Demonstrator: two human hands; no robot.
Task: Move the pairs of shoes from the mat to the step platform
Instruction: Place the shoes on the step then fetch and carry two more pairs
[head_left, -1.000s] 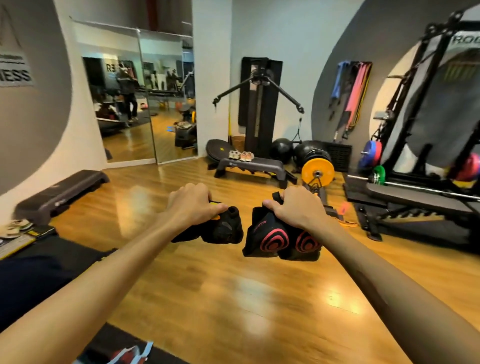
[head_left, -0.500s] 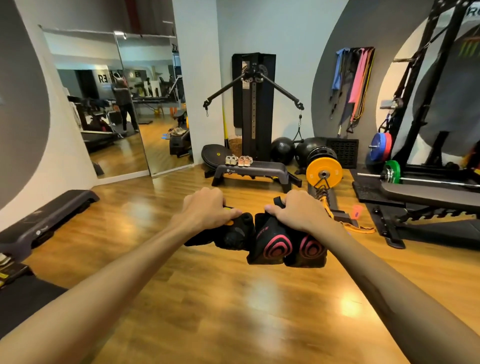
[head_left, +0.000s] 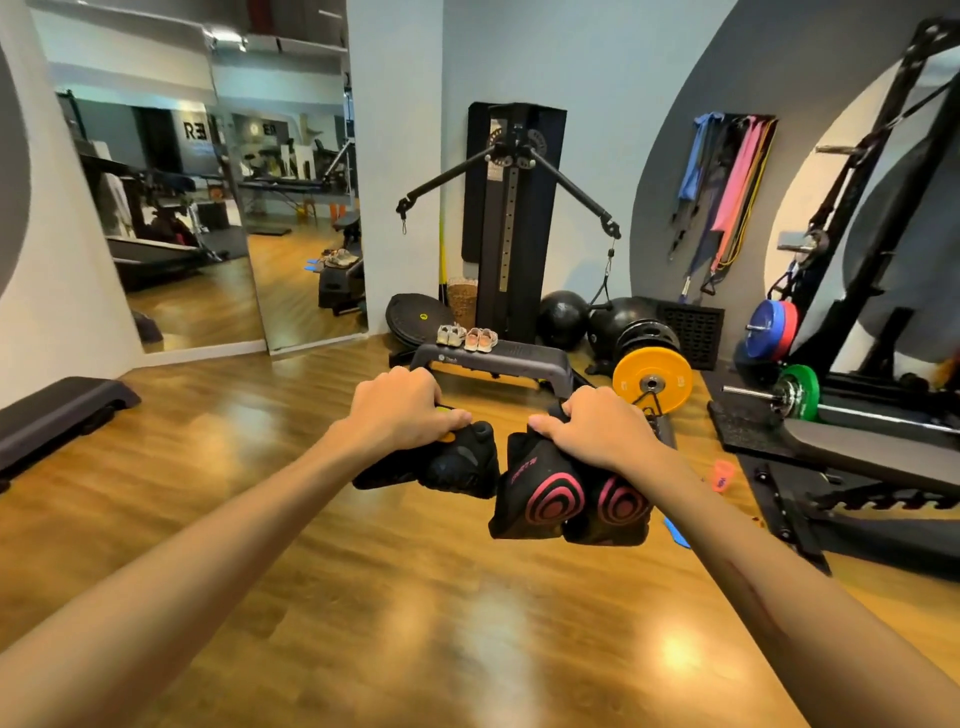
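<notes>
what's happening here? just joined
A person is carrying shoes across a gym floor. The left hand grips a black pair of shoes; the right hand grips a black pair with pink spiral soles. Ahead, the step platform already holds two light-coloured pairs at its left end. Neither carried pair is set down yet.

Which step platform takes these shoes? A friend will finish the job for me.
Find the tall black cable machine against the far wall. The step platform lies on the floor just before it, with two pale pairs of shoes already on top, unlike the bare platform at left.
</notes>
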